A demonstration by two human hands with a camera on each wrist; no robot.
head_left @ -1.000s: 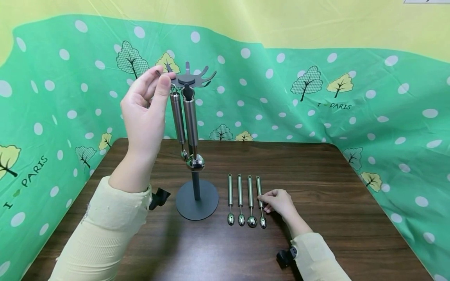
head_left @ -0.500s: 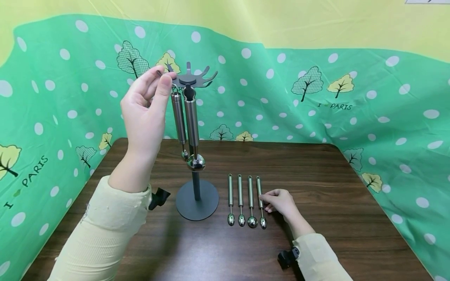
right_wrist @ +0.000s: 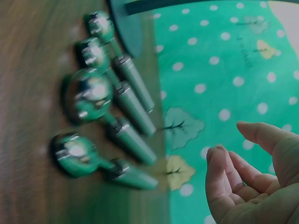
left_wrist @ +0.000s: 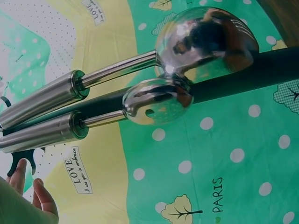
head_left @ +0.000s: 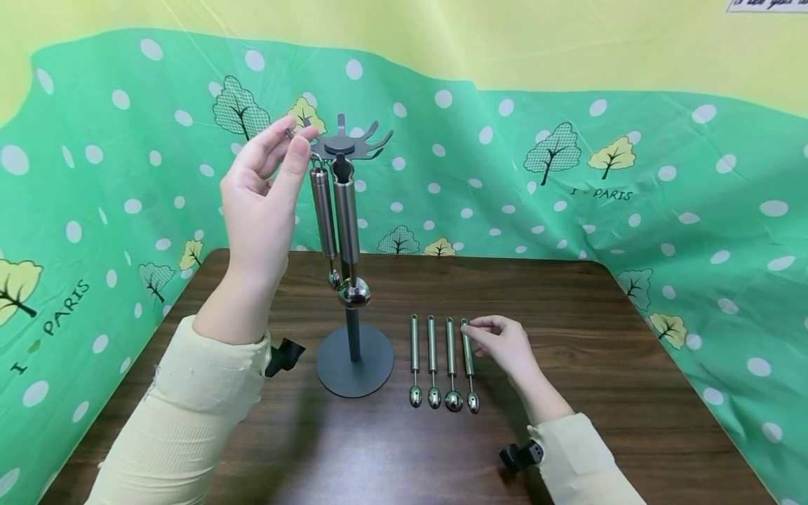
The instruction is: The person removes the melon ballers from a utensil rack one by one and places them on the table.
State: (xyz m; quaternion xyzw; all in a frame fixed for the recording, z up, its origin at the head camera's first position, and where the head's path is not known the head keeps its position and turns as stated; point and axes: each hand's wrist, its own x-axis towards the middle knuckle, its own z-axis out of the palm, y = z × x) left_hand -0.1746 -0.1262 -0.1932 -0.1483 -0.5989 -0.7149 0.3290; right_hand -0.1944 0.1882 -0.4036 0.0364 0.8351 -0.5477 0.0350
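A dark grey hanging rack [head_left: 339, 145] with curved hooks stands on a round base. From it hang two steel melon ballers, a larger-bowled one [head_left: 346, 221] and a smaller one [head_left: 322, 210]; the small bowl [left_wrist: 159, 100] has a hole in it. My left hand [head_left: 261, 189] pinches a left hook of the rack with thumb and fingers. Several more melon ballers lie in a row on the table, bowls toward me. At the handle end of the rightmost melon baller [head_left: 468, 358] is my right hand [head_left: 505, 347], its thumb and fingertips apart in the right wrist view.
The rack's round base [head_left: 355, 382] sits left of the row on a dark wooden table [head_left: 600, 393]. A green and yellow printed cloth [head_left: 480, 154] hangs behind and at both sides.
My right hand has moved up from the middle of the rightmost melon baller's handle to its far end. The left hand keeps its place at the rack.
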